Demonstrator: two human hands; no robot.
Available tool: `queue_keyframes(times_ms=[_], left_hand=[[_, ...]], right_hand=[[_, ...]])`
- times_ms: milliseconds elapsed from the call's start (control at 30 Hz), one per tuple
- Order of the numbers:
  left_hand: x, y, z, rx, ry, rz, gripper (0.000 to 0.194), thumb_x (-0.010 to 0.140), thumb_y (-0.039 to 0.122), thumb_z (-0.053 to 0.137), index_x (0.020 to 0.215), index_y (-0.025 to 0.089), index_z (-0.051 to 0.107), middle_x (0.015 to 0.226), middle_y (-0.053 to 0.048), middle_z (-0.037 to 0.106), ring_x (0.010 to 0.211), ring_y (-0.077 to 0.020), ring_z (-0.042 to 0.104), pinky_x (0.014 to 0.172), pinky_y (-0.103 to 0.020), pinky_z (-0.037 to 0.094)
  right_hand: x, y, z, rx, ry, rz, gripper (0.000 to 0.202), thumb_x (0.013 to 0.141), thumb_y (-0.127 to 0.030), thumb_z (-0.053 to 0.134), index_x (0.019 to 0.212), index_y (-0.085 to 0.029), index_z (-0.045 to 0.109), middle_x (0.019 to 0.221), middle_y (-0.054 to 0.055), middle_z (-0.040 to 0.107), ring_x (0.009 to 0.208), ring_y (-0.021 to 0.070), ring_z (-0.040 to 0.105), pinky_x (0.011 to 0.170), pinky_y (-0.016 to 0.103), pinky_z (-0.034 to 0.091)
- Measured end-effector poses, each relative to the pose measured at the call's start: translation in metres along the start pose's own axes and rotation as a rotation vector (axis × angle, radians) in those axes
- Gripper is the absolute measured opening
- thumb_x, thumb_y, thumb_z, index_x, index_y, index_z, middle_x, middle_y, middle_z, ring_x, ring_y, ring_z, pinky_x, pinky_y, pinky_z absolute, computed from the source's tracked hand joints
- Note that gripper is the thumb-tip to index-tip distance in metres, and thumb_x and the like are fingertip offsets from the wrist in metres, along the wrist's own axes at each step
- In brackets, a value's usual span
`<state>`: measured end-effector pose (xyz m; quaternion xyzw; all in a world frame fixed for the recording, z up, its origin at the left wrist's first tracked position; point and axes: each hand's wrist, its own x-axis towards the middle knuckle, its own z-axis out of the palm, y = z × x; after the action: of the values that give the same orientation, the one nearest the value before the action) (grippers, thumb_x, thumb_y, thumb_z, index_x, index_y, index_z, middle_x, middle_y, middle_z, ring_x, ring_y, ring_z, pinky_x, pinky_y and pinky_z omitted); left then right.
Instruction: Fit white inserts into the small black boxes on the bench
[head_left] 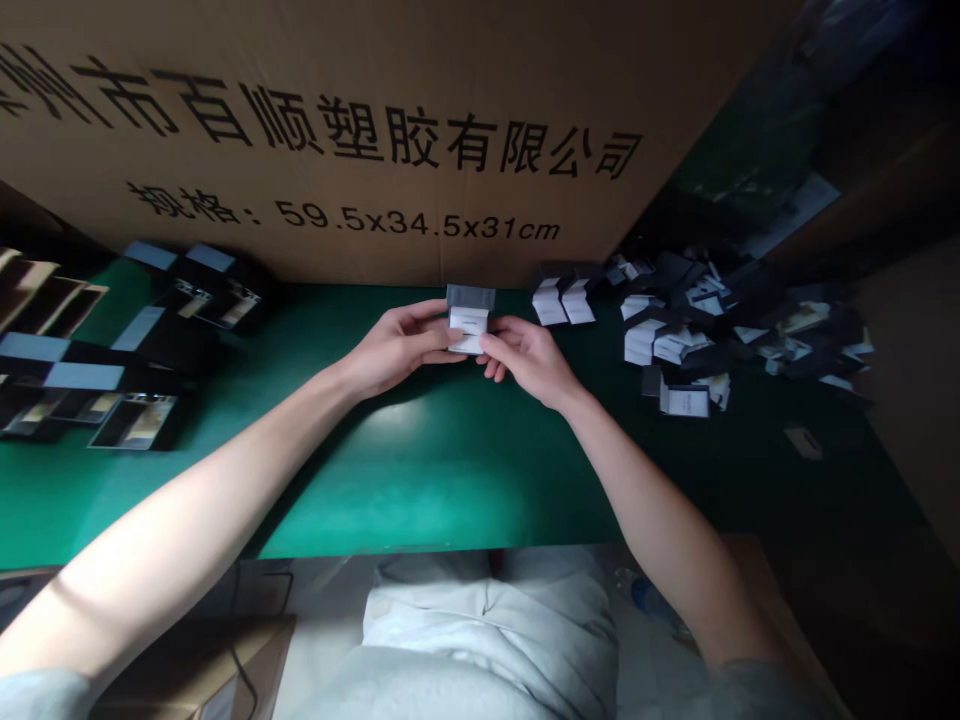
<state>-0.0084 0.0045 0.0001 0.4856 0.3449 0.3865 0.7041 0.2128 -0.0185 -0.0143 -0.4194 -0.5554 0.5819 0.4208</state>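
Observation:
Between both hands, above the green tabletop, is a small black box with a white printed insert [469, 320] and a raised dark flap. My left hand [401, 345] grips its left side, thumb on the white part. From the right, my right hand [525, 358] pinches its lower edge, with the thumb on the insert and the other fingers curled behind. Just right of the hands, a pair of similar dark boxes with white folded inserts [564, 298] stands near the carton. Print on the held insert is too small to read.
A large cardboard carton [420, 240] stands along the back of the green table [420, 480]. Several open black boxes [139, 420] sit at the left. Many small dark and white pieces [705, 300] lie piled at the right. A white tag-like piece [804, 442] lies near them.

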Motion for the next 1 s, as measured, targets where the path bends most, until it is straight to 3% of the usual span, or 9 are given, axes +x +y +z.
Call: queue_keyframes(times_ms=[367, 600, 1000], left_hand=[[0.0003, -0.0019, 0.0010, 0.033, -0.008, 0.019, 0.047, 0.080, 0.040, 0.094, 0.118, 0.017, 0.080, 0.107, -0.010, 0.085, 0.101, -0.0291, 0.083, 0.095, -0.042, 0.069], [-0.0006, -0.0005, 0.0030, 0.066, 0.008, 0.014, 0.046, 0.077, 0.038, 0.096, 0.115, 0.016, 0.081, 0.106, -0.009, 0.084, 0.102, -0.0292, 0.082, 0.097, -0.044, 0.068], [-0.0017, -0.0025, 0.0019, 0.095, 0.018, 0.028, 0.044, 0.075, 0.037, 0.097, 0.111, 0.017, 0.082, 0.103, -0.008, 0.084, 0.098, -0.0274, 0.082, 0.089, -0.038, 0.069]], right_hand=[[-0.0018, -0.0034, 0.0037, -0.053, 0.030, 0.002, 0.058, 0.079, -0.075, 0.081, 0.091, -0.021, 0.063, 0.070, -0.004, 0.068, 0.058, 0.0094, 0.064, 0.051, 0.020, 0.053], [-0.0021, -0.0040, 0.0043, -0.034, 0.025, -0.006, 0.058, 0.079, -0.074, 0.082, 0.088, -0.021, 0.062, 0.066, -0.004, 0.067, 0.055, 0.0095, 0.063, 0.049, 0.021, 0.051], [-0.0017, -0.0046, 0.0016, -0.068, -0.018, -0.007, 0.060, 0.077, -0.076, 0.082, 0.091, -0.022, 0.062, 0.069, -0.004, 0.068, 0.058, 0.0107, 0.064, 0.053, 0.024, 0.054]])
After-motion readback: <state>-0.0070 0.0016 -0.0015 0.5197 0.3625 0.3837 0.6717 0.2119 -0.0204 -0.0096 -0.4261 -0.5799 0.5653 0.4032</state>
